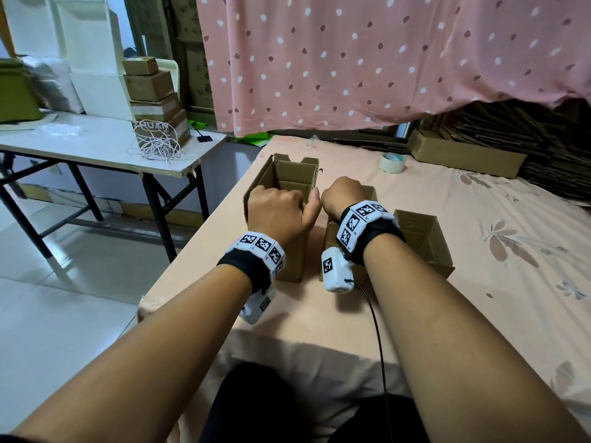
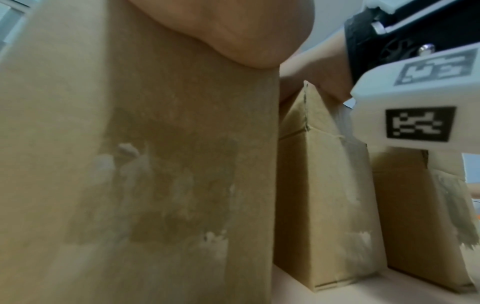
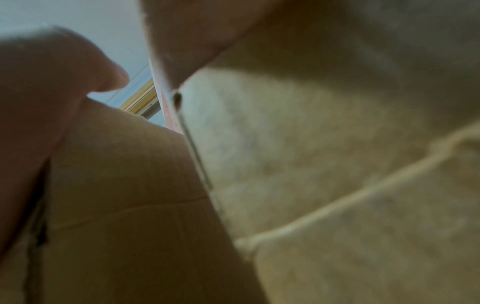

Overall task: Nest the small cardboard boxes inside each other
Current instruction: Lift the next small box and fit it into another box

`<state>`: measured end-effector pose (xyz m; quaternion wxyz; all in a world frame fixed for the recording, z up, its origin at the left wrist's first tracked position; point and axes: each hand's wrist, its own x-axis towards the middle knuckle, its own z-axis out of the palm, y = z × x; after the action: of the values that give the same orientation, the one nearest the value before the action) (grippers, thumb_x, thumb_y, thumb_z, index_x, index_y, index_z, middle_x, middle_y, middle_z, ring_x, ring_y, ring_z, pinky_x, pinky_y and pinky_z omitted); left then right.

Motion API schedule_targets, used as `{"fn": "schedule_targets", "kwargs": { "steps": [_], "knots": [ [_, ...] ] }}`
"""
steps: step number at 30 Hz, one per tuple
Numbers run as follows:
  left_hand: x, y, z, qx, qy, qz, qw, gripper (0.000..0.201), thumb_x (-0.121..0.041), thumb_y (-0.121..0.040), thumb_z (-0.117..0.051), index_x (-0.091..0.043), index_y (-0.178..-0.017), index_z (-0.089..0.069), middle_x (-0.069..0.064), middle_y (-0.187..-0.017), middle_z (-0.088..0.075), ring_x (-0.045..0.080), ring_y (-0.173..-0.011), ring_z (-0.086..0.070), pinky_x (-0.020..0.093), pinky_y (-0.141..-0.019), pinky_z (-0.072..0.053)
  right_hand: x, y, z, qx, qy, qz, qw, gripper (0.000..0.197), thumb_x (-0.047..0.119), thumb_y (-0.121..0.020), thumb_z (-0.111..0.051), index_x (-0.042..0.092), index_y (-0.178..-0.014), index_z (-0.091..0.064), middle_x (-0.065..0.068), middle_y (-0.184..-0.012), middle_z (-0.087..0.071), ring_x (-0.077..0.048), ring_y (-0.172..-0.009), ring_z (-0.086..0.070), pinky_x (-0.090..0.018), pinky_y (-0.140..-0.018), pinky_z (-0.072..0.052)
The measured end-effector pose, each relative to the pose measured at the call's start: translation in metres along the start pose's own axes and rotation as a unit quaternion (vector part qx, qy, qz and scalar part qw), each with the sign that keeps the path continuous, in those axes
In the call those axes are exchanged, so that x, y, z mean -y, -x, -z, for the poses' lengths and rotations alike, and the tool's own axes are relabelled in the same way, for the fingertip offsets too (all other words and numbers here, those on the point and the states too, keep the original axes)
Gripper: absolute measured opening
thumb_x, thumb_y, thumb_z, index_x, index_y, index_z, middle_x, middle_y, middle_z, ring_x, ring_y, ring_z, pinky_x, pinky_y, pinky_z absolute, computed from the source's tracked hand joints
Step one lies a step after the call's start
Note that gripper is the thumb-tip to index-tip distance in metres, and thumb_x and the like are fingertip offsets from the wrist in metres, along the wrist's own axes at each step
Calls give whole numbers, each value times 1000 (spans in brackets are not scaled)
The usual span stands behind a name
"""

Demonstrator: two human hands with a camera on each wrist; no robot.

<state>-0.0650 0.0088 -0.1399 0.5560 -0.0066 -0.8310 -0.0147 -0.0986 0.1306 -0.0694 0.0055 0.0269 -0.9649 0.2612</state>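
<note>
Head view is showing 3 open cardboard boxes standing on a pink bed. Left hand is grasping the near rim of the tall box. Right hand is gripping the middle box, just beside and to its right. Third box is waiting farther right, with open bed beyond.

Three open brown cardboard boxes on the pink bed, one pale roll of tape, one long shallow cardboard box, two hands
</note>
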Motion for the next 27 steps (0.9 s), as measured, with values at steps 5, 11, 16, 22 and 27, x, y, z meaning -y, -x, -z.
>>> {"fn": "schedule_targets", "kwargs": {
  "steps": [5,11,16,22,27],
  "knots": [
    [1,1,-1,-8,13,6,1000,62,-42,-98,-50,-14,-43,-55,5,-37,-50,30,-40,-53,31,-58,-39,-1,10,2,-67,64,14,996,20,27,-95,-50,11,-90,-62,-14,-109,-71,-35,-93,-65,-29,-66,-39],
    [-1,3,4,-38,21,12,999,63,-41,-100,-53,-16,-43,-49,3,-38,-50,27,-42,-53,33,-60,-39,-1,23,8,-123,86,29,988,17,27,-91,-49,14,-83,-55,-13,-105,-72,-35,-97,-67,-32,-73,-42],
    [-3,6,3,-43,23,22,999,72,-47,-110,-36,-16,-47,-54,2,-43,-57,28,-48,-53,38,-69,-44,-9,29,23,-80,107,51,990,23,32,-90,-47,12,-84,-58,-13,-92,-66,-34,-83,-59,-32,-70,-39],
    [-6,7,7,20,12,41,999,76,-52,-110,-30,-16,-51,-61,2,-49,-63,30,-61,-56,42,-80,-38,-7,37,30,19,94,47,994,28,37,-86,-42,15,-75,-55,-11,-92,-61,-35,-91,-59,-35,-74,-43],
    [-6,5,20,121,42,40,991,65,-56,-103,-29,-17,-63,-61,8,-64,-69,34,-76,-59,44,-82,-30,-5,47,27,98,91,63,989,21,31,-91,-48,13,-86,-56,-8,-82,-51,-24,-79,-51,-30,-62,-35]
  ]
}}
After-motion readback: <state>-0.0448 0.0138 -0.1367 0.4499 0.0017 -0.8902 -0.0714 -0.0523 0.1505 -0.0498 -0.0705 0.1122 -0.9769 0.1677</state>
